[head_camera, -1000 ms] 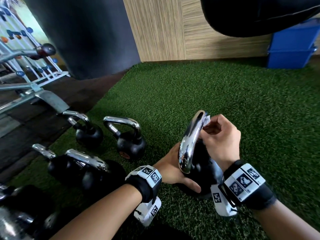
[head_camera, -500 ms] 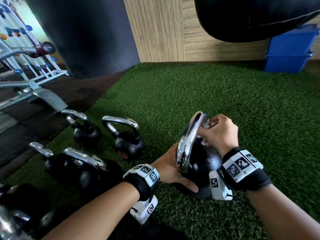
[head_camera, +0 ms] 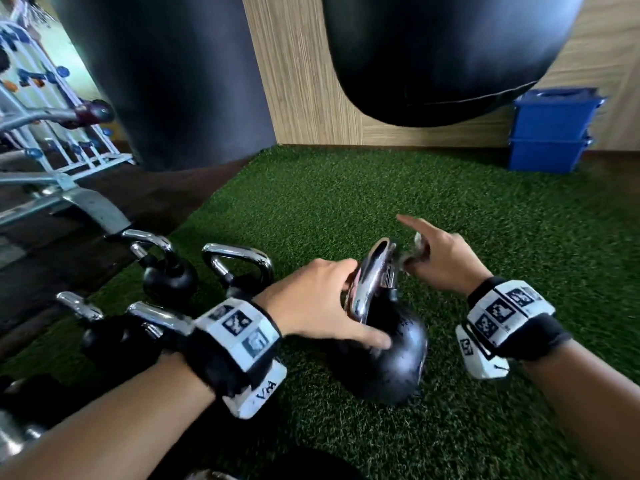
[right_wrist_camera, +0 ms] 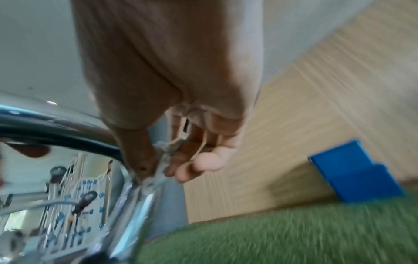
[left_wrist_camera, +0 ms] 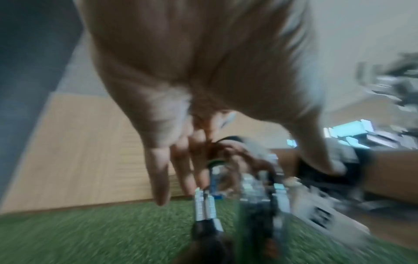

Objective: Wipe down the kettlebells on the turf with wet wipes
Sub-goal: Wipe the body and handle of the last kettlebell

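Observation:
A black kettlebell with a chrome handle stands on the green turf in the middle of the head view. My left hand rests on its left side, thumb lying along the black body and fingers by the handle; the left wrist view shows those fingers straight. My right hand pinches a crumpled wet wipe against the top right of the handle, index finger stretched out. In the blurred right wrist view the wipe sits between thumb and fingers at the chrome handle.
Several more kettlebells stand in a group at the left edge of the turf. A black punching bag hangs overhead, a dark column and a metal rack stand at the left. Blue bins are stacked by the wooden wall.
My left hand has slid up from the kettlebell's body toward the handle. The right hand with the wipe has come back up the handle and its index finger has straightened.

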